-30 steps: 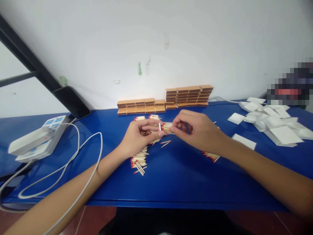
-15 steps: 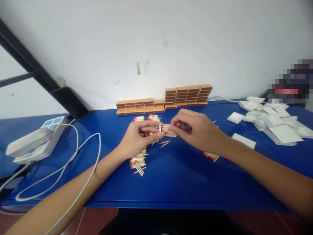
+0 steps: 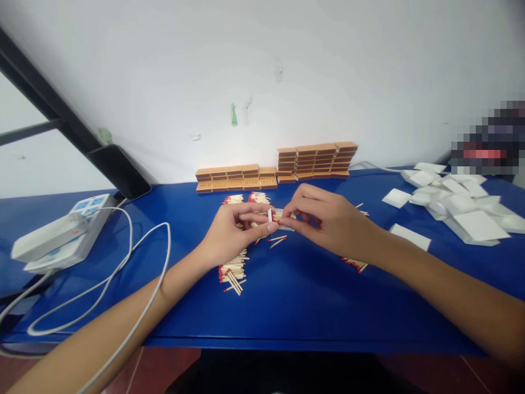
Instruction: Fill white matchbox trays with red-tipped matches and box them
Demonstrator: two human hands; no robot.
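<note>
My left hand point(image 3: 232, 232) and my right hand point(image 3: 328, 219) meet over the middle of the blue table point(image 3: 287, 295). Between their fingertips is a small white matchbox tray point(image 3: 274, 215) with red-tipped matches in it. My left thumb and fingers pinch its left end. My right fingers are curled on its right end. A heap of loose matches point(image 3: 234, 268) lies under my left wrist. A smaller bunch of matches point(image 3: 355, 264) lies below my right wrist. Two stray matches point(image 3: 278, 240) lie just under the tray.
Brown matchbox sleeves point(image 3: 315, 160) are stacked against the wall, with a lower row point(image 3: 235, 178) to their left. White trays point(image 3: 455, 205) are scattered at the right. A power strip point(image 3: 61, 232) with white cables point(image 3: 135, 257) and a dark phone point(image 3: 118, 171) are on the left.
The right fingers have shifted slightly left along the tray, closer to the left hand. Both hands stay on the tray over the same spot.
</note>
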